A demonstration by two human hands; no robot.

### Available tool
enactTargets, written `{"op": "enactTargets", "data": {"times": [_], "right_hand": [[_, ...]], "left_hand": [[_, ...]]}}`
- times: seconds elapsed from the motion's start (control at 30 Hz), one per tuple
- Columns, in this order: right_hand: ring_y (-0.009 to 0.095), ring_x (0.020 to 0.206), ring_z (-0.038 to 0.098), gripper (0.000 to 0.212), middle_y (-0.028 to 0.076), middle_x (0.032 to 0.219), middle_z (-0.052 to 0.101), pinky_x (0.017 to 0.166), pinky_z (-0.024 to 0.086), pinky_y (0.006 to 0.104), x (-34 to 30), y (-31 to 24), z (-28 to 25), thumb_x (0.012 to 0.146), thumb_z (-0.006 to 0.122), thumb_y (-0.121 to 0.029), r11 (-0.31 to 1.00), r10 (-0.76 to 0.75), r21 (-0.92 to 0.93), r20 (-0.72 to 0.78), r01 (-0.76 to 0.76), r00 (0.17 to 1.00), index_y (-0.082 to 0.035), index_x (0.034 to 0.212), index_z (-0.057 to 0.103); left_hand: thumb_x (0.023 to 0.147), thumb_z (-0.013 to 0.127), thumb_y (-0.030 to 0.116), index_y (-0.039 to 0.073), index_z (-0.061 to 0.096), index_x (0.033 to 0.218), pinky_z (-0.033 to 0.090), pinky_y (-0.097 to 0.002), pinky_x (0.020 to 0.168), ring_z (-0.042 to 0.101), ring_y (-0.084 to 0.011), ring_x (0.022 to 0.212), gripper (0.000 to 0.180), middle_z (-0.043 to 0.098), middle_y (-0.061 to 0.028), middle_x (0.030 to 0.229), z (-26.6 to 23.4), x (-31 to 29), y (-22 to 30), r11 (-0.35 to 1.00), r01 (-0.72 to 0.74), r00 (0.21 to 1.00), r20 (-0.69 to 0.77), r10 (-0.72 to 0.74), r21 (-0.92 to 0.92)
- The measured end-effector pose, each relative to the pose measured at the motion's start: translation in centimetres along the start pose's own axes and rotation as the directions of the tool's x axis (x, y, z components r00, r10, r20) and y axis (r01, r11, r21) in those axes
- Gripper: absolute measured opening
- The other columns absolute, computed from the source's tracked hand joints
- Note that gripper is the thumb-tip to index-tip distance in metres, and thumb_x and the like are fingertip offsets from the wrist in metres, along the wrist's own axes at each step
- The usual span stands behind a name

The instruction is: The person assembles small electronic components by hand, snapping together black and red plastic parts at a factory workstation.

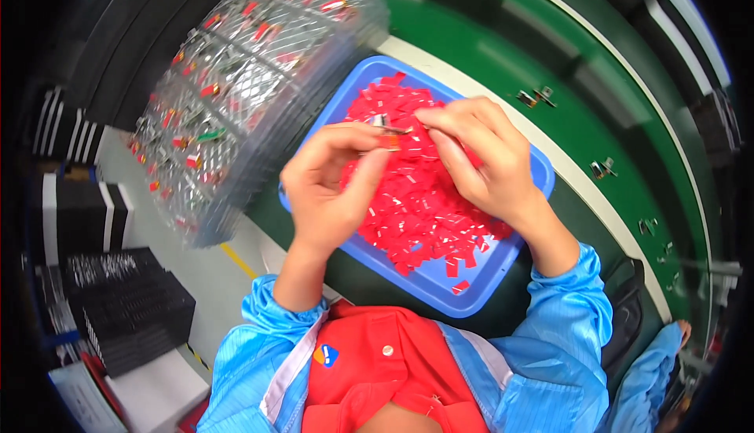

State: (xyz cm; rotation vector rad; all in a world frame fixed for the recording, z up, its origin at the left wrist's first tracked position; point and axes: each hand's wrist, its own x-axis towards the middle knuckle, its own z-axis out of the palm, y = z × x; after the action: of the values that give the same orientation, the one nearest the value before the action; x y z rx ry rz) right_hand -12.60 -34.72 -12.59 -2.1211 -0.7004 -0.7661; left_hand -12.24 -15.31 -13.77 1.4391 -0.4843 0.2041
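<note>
Both my hands are raised over a blue plastic tray (463,305) heaped with small red film strips (416,205). Between the thumb and fingers of my left hand (334,178) is a small electronic part (388,128), with metal and red-orange patches, blurred by motion. Close to its right side, my right hand (491,154) is closed in a pinch, thumb against forefinger. Whatever sits in that pinch, if anything, is too small to make out. A narrow gap separates the fingertips of the two hands.
On the left stand stacked clear blister trays (243,87) holding many small red-marked parts. Beyond the blue tray runs a green surface (503,36) with small parts (603,168) scattered along it. Black stacks (133,307) lie lower left; another person's blue sleeve (648,374) shows lower right.
</note>
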Motion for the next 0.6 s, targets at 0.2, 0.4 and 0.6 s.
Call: {"op": "enactTargets", "data": {"times": [0.2,0.4,0.6], "right_hand": [[0.023,0.076,0.061,0.023,0.010,0.083,0.063,0.068,0.046,0.0310,-0.3,-1.2,0.5,0.071,0.068,0.005,0.995,-0.102,0.000,0.051,0.102,0.993,-0.002,0.093,0.066],[0.022,0.074,0.060,0.026,0.010,0.084,0.063,0.066,0.045,0.0310,-0.2,-1.5,0.3,0.068,0.071,0.005,0.988,-0.146,-0.050,0.053,0.149,0.988,-0.002,0.093,0.066],[0.022,0.070,0.059,0.027,0.009,0.082,0.062,0.063,0.041,0.0307,-0.3,-1.0,0.8,0.066,0.072,0.003,0.973,-0.207,-0.091,0.041,0.210,0.977,-0.003,0.092,0.065]], "left_hand": [[0.079,0.061,-0.015,-0.006,0.054,0.105,0.051,-0.0280,0.080,0.062,-0.0195,0.098,0.028,0.062,-0.0195,0.107,0.5,-0.8,-0.4,0.982,-0.174,0.983,0.079,0.168,0.079],[0.075,0.069,-0.012,-0.004,0.049,0.108,0.054,-0.0275,0.074,0.066,-0.0206,0.091,0.040,0.066,-0.0205,0.101,0.6,-0.5,0.0,0.934,-0.301,0.953,0.097,0.287,0.193],[0.074,0.069,-0.013,-0.005,0.052,0.106,0.056,-0.0280,0.073,0.066,-0.0231,0.095,0.037,0.065,-0.0193,0.101,0.3,-0.3,-0.3,0.919,-0.327,0.944,0.123,0.307,0.218]]}}
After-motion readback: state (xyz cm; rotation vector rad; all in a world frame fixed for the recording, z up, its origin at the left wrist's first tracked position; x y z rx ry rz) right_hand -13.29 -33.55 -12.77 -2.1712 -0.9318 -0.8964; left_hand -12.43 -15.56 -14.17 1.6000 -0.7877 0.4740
